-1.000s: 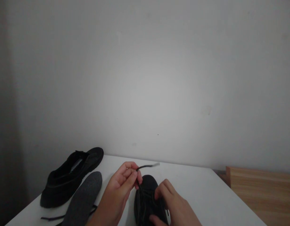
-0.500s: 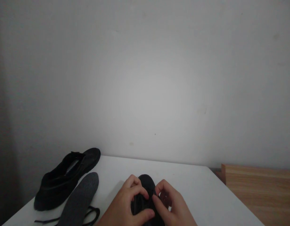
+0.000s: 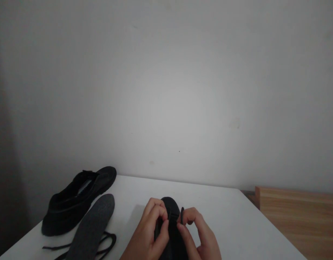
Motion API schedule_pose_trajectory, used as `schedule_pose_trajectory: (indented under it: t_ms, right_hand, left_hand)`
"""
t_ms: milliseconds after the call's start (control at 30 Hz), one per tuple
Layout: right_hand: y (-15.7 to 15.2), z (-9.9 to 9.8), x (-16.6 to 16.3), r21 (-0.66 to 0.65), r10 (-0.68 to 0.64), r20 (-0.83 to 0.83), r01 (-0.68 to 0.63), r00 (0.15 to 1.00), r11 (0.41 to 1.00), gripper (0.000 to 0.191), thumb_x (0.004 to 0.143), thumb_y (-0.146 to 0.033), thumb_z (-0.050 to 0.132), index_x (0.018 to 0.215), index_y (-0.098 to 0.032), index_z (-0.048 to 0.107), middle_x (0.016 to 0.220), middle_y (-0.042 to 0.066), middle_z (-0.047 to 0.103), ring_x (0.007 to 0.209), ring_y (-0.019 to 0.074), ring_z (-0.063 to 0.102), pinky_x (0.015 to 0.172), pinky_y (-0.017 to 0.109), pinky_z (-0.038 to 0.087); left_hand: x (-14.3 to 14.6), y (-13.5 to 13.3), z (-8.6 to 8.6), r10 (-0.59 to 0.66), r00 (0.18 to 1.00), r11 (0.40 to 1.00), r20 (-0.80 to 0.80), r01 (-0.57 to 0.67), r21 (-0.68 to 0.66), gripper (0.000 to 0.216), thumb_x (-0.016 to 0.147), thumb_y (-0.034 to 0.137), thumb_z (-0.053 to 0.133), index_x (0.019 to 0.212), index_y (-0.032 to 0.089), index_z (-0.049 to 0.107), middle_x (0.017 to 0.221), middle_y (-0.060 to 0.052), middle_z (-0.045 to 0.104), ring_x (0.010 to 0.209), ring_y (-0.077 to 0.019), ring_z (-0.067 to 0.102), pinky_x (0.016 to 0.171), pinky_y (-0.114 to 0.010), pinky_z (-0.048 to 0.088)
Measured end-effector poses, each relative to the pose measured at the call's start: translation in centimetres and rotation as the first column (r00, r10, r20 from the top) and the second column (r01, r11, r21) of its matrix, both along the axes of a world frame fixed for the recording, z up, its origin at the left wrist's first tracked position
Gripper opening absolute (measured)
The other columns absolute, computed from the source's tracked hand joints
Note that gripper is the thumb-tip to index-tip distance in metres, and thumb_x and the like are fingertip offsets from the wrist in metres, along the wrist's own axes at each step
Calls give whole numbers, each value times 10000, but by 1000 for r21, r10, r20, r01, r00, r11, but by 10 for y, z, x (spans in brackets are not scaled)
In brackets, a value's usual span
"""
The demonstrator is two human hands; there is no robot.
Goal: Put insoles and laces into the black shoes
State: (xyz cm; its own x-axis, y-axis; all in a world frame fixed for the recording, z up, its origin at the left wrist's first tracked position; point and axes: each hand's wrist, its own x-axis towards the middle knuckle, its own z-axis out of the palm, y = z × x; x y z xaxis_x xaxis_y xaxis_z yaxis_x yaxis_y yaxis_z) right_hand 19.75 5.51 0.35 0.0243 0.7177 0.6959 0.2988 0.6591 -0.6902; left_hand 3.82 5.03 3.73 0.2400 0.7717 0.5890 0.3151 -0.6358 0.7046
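Observation:
A black shoe [image 3: 175, 240] points away from me on the white table, its rounded toe showing beyond my hands. My left hand [image 3: 151, 229] is closed at the shoe's left side, thumb and fingers pinched together over the front; a dark strand that looks like lace shows at the fingertips. On the right, my right hand [image 3: 201, 233] pinches a black shoelace [image 3: 182, 214], whose short end stands up above the index finger. My hands hide much of the shoe's upper.
At the table's left stands another black shoe [image 3: 66, 209]. A dark grey insole [image 3: 93, 227] lies beside it over a loose black lace [image 3: 112, 240]. A grey wall [image 3: 177, 108] rises behind the table [image 3: 217, 202]; wooden boards [image 3: 298, 216] are at the right.
My left fingers have drawn together into a pinch and moved slightly up. The lace end now stands above my right fingers. The view has shifted a little.

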Motion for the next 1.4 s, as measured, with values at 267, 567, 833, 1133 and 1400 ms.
schedule_pose_trajectory:
  t_ms: [267,567,833,1133,1400]
  right_hand:
    - [-2,-2,2,166,-88,51,79,995,983,102,952,-212,512,885,-277,554,861,-20,630,843,191,543,800,285,393]
    - [6,-11,3,195,-35,40,26,999,980,144,973,-214,470,954,-276,599,1051,19,685,1021,186,620,905,274,455]
    - [7,-8,0,164,1,-4,-1,1000,986,236,1004,-294,431,996,-299,667,1248,50,670,1236,236,560,1128,462,317]
    - [7,21,8,42,129,6,-129,992,991,73,928,-226,578,878,-228,632,857,30,627,836,196,597,746,305,482]
    - [-5,35,7,78,295,132,-307,946,949,300,975,-179,492,1154,-315,692,966,53,651,886,184,637,760,300,513]
  left_hand:
    - [-2,3,-6,122,990,986,66,-113,-119,134,901,265,487,815,223,581,1147,-88,517,1125,-259,529,992,-396,428]
    - [-8,10,-9,-33,973,944,229,105,-314,199,935,359,481,845,212,581,1394,-118,387,1357,-274,386,1058,-385,408]
    - [-7,7,-2,-103,960,942,261,178,-285,212,925,389,525,842,204,584,1088,-69,561,1120,-234,535,1005,-351,399]
    - [2,7,3,-108,967,945,229,171,-277,216,916,382,551,850,181,595,732,-13,647,760,-189,613,755,-292,465]
    - [0,6,-4,-26,981,970,192,71,-232,261,808,316,677,1040,204,717,1066,-75,730,1060,-273,636,987,-388,455]
